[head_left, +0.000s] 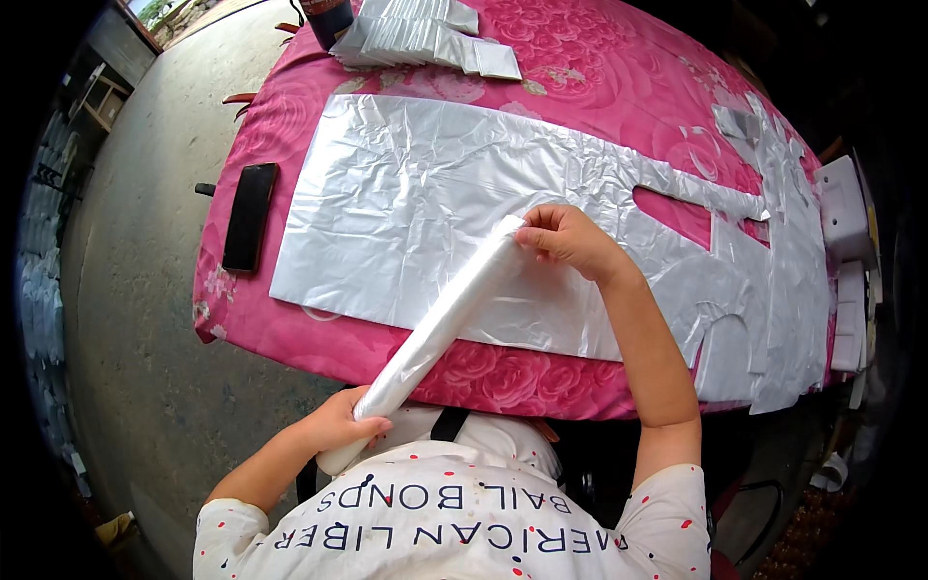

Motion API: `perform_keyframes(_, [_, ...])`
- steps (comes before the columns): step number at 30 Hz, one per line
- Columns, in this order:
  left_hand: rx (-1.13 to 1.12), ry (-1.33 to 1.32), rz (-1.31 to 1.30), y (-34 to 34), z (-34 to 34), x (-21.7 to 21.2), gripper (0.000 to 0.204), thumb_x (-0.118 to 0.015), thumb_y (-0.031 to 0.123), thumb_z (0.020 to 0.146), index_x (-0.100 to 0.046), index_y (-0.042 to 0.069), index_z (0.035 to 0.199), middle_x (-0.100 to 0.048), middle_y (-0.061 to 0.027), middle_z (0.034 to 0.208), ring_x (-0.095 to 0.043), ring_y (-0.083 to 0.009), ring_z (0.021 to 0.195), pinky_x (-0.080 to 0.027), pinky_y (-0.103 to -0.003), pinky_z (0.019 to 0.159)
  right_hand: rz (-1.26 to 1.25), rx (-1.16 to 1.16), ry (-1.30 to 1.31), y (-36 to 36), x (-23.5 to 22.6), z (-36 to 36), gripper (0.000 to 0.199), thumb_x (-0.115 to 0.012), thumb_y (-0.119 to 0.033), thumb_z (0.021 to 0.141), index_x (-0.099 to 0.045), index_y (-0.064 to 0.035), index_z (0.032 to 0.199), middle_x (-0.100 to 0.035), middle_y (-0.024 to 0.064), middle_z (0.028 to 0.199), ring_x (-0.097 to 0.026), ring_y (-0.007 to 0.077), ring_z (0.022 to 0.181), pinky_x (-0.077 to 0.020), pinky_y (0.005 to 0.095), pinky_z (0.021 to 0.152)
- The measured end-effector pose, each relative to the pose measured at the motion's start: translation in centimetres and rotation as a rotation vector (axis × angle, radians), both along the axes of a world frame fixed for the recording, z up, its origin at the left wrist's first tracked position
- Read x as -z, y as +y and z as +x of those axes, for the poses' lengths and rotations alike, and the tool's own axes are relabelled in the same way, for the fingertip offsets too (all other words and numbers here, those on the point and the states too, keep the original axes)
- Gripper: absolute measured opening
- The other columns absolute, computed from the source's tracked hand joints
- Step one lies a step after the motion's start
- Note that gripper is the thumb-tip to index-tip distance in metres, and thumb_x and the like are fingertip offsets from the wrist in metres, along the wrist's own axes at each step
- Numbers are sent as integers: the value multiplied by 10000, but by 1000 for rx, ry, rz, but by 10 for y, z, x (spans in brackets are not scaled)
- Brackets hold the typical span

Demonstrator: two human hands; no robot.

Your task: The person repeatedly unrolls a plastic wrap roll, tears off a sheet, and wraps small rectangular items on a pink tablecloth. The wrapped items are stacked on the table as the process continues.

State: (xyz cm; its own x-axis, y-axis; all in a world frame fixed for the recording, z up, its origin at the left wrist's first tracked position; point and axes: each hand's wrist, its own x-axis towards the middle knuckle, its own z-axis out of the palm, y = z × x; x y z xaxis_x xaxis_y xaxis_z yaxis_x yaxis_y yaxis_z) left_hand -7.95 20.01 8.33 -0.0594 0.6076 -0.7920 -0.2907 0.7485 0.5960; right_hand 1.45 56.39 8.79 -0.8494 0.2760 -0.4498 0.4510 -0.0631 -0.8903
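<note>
Rolled plastic sheet [440, 324] spans table [290, 333] edge to lap — light, floppy, slippery, so grip both ends. Left hand [338, 423] wraps the bottom; right hand [570, 237] fingers pinch the top.

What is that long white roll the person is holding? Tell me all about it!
The long white roll of thin, shiny plastic film looks tightly rolled into a tube. It slants from the left hand, gripping its near end by the person's chest, up to the right hand, pinching its far end above the flat silvery plastic sheet on the pink flowered tablecloth.
</note>
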Motion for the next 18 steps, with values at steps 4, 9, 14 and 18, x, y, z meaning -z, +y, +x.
perform_keyframes(4, [-40,-203,41,-5,-5,8,420,-632,161,796,-485,11,1159,-573,-50,798,-547,-100,614,-472,-267,595,-118,-28,-39,1,-1,0,163,-666,-203,817,-614,-60,875,-575,-26,724,-526,47,581,-408,189,548])
perform_keyframes(9, [-47,-453,157,-9,-12,14,526,-669,265,756,-461,6,1163,-562,-59,800,-542,-106,604,-465,-259,590,-117,-53,-67,4,4,-1,166,-667,-198,819,-615,-53,881,-585,-19,731,-546,55,612,-421,182,565])
perform_keyframes(14, [-45,-468,200,-5,-10,18,568,-685,290,744,-442,18,1179,-583,-78,825,-545,-110,604,-465,-259,600,-183,53,-102,4,1,2,147,-659,-177,823,-617,-38,848,-599,-7,736,-559,64,648,-447,191,596])
perform_keyframes(18, [-51,-468,197,-6,-9,21,570,-699,284,737,-444,27,1177,-597,-87,858,-551,-112,612,-470,-261,614,-152,81,-70,7,-1,2,135,-644,-166,834,-612,-35,842,-597,-3,736,-559,67,645,-455,194,597])
